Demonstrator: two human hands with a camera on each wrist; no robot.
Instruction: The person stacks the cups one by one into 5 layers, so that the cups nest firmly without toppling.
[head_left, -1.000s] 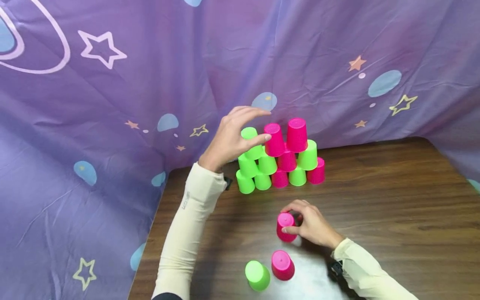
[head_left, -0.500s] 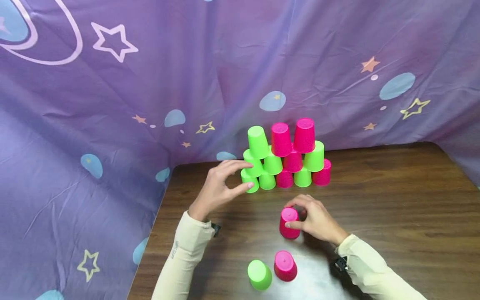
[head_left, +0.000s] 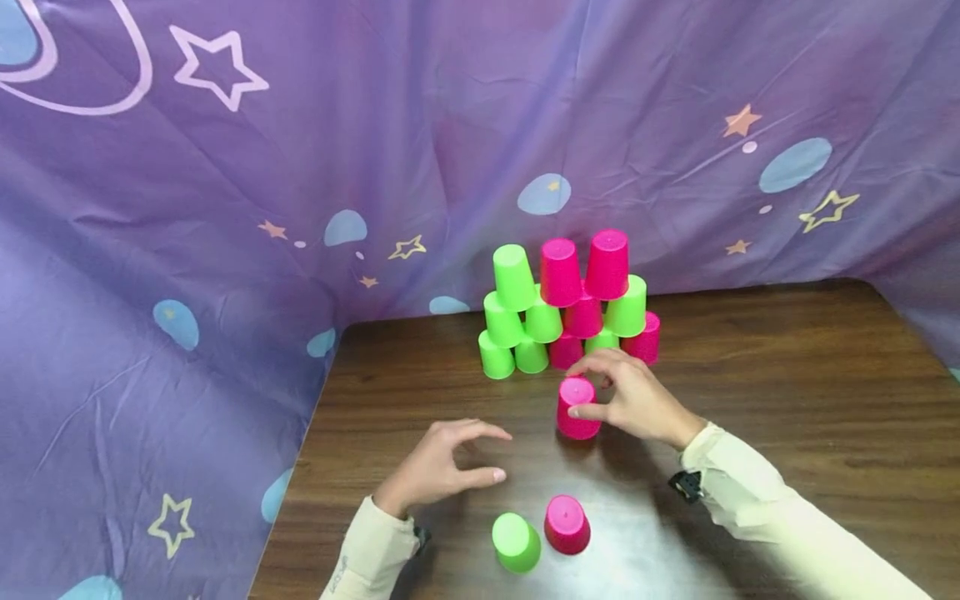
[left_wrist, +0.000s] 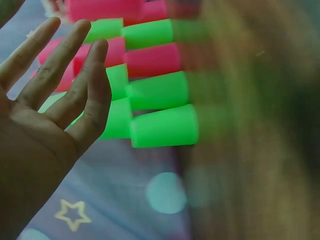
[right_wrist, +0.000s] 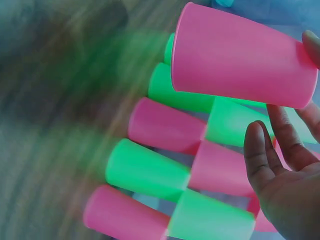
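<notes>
My right hand [head_left: 637, 400] pinches an upside-down pink cup [head_left: 577, 423] near its base, between thumb and fingers, in front of a cup stack. In the right wrist view this pink cup [right_wrist: 240, 55] appears raised off the table. The stack has three rows of upside-down green and pink cups; on top are a green cup [head_left: 514, 278] and two pink ones, the right one [head_left: 607, 267] at the end. My left hand [head_left: 442, 462] hovers with fingers spread and nothing in them, behind and left of a loose green cup [head_left: 516, 543]. Beside that stands a loose pink cup [head_left: 567, 525].
The wooden table [head_left: 787, 400] reaches back to a purple curtain [head_left: 420, 150] with stars and dots, close behind the stack. The curtain also hangs along the table's left side.
My left hand has drawn back from the stack's top row toward the loose cups. My right hand has carried its pink cup away from me, closer to the stack.
</notes>
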